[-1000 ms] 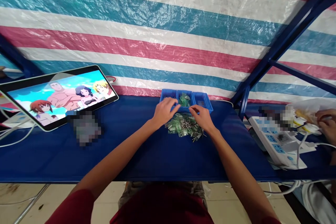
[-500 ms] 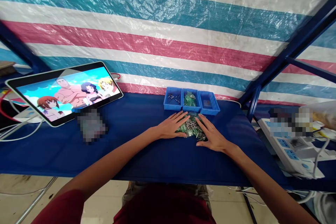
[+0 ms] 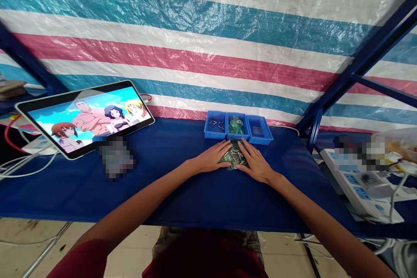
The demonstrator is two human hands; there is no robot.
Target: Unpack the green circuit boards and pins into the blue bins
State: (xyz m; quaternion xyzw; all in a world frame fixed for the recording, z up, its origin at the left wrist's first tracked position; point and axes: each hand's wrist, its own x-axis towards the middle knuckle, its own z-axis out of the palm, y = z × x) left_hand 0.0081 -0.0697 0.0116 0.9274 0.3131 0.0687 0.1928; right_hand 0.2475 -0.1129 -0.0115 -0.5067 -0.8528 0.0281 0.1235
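Both hands lie flat, fingers spread, on a pile (image 3: pixel 233 158) of small green parts mid-worktop (image 3: pixel 182 191): left hand (image 3: pixel 213 158) at the pile's 9 o'clock, right hand (image 3: pixel 256 163) at 3 o'clock. Three blue bins (image 3: pixel 237 127) sit at 12 o'clock, a tablet (image 3: pixel 86 117) far at 9 o'clock.

No readable text, label, brand, number or sign appears anywhere. The tablet (image 3: pixel 86 117) shows only a cartoon picture with no captions. The power strip (image 3: pixel 361 186) carries markings too small to make out. Two patches on the table (image 3: pixel 182 191) are blurred beyond reading.
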